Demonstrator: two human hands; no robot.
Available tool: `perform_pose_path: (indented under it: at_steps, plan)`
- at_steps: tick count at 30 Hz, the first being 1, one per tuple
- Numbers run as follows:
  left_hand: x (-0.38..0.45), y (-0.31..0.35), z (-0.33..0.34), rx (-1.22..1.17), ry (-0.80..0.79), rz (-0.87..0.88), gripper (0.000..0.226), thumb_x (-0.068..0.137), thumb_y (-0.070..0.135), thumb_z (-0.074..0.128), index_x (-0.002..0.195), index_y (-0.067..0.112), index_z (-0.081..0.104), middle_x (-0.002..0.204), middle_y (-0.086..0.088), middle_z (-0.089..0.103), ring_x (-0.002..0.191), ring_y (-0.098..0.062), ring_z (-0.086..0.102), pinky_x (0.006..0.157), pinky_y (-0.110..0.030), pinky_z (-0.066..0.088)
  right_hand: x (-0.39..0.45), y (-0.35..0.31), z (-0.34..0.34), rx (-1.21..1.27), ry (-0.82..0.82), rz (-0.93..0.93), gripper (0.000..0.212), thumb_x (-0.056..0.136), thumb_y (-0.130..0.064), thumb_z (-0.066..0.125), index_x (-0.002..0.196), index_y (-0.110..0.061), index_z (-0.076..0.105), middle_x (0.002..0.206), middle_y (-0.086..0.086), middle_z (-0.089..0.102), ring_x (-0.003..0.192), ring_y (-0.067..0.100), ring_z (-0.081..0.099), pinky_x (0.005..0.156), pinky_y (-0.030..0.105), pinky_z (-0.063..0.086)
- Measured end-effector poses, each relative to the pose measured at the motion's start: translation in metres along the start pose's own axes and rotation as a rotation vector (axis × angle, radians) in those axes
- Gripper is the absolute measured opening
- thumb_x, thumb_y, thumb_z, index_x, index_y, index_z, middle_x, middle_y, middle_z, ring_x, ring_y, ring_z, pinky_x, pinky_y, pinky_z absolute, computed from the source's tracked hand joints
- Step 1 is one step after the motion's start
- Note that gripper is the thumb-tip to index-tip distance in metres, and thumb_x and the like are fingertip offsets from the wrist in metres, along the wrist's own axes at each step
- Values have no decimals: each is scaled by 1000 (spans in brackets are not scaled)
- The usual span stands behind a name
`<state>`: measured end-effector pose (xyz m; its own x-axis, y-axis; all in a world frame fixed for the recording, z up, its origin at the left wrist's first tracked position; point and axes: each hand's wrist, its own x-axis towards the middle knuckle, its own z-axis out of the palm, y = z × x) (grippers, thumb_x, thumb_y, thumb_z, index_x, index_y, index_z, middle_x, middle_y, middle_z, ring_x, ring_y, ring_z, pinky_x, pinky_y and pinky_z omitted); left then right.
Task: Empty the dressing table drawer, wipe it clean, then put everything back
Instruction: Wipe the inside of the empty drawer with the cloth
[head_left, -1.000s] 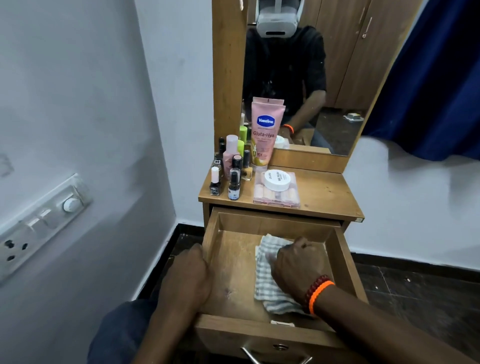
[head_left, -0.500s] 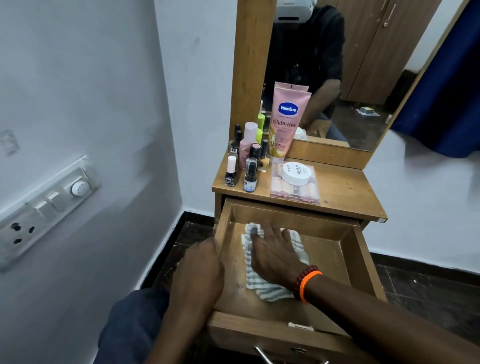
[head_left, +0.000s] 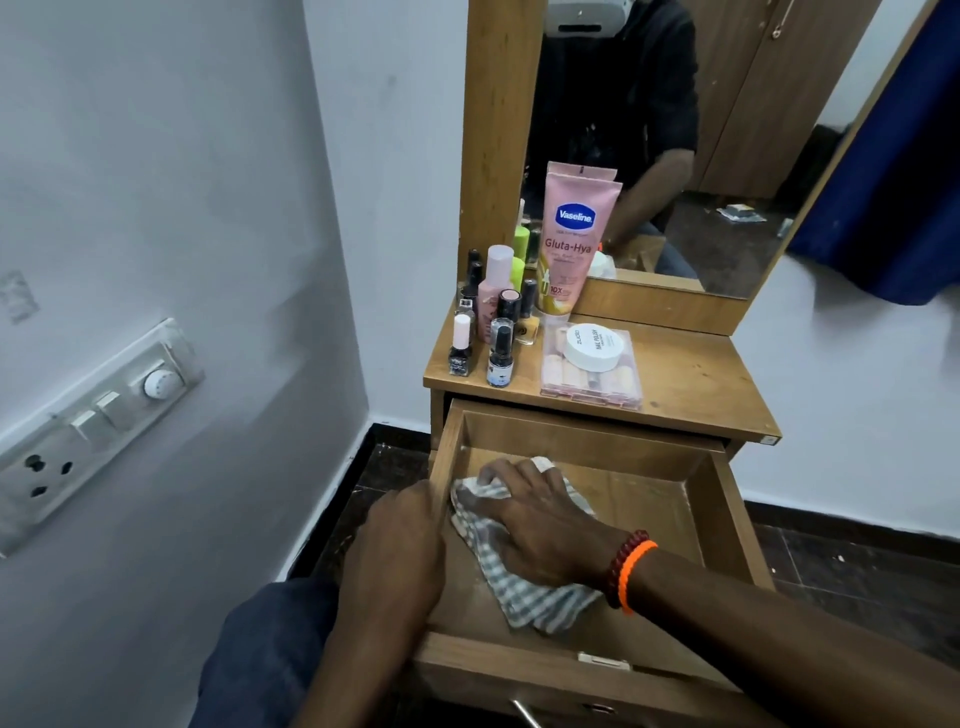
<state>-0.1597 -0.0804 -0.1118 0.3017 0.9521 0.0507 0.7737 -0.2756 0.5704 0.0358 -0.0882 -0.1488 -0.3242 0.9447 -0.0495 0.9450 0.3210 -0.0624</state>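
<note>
The wooden drawer of the dressing table is pulled out, with nothing in it but a grey checked cloth. My right hand, with a red and an orange band at the wrist, presses the cloth onto the drawer floor near the back left corner, fingers spread. My left hand holds the drawer's left wall, its fingers over the rim. The drawer's things stand on the tabletop: a pink Vaseline tube, several small nail polish bottles, and a white jar on a clear box.
A mirror rises behind the tabletop. A white wall with a switchboard runs close along the left. A blue curtain hangs at the upper right. Dark floor tiles surround the table. My knee in blue cloth is below the left hand.
My right hand has slid the cloth from the drawer's middle to its back left corner. The left hand has stayed on the left wall. The camera has moved closer.
</note>
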Motion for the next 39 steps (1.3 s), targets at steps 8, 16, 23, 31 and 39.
perform_pose_path:
  at_steps: [8, 16, 23, 31, 39]
  plan:
    - [-2, 4, -1, 101, -14, 8, 14, 99, 23, 40, 99, 23, 53, 92, 4, 58, 82, -18, 61, 73, -39, 55, 38, -11, -6, -21, -23, 272, 60, 99, -34, 43, 156, -24, 26, 146, 23, 27, 127, 43, 31, 105, 56, 26]
    - [-3, 3, -4, -15, 61, -26, 21, 94, 16, 47, 88, 24, 66, 84, 6, 65, 77, -15, 63, 67, -41, 57, -7, -15, -9, 80, -130, -20, 56, 99, -32, 41, 155, -33, 35, 148, 11, 27, 129, 35, 28, 102, 49, 30]
    - [-3, 5, 0, 111, 88, -17, 9, 93, 16, 52, 90, 21, 59, 86, 2, 51, 74, -20, 54, 67, -37, 51, -27, -19, -10, 167, -176, -163, 42, 95, -51, 42, 129, -39, 63, 133, 5, 34, 122, 27, 30, 93, 42, 23]
    - [-1, 2, 3, 100, 102, -29, 14, 89, 7, 55, 95, 19, 61, 90, -2, 52, 75, -21, 53, 63, -33, 43, -9, -43, -15, 636, -51, 96, 34, 74, -23, 52, 93, -7, 76, 88, 6, 76, 83, 21, 71, 76, 43, 61]
    - [2, -2, 8, 87, 118, -30, 12, 91, 12, 51, 96, 18, 60, 91, -4, 55, 82, -23, 54, 65, -32, 41, -11, -56, -11, 682, -255, 46, 37, 79, -18, 48, 91, 7, 72, 97, 22, 74, 92, 34, 69, 83, 49, 58]
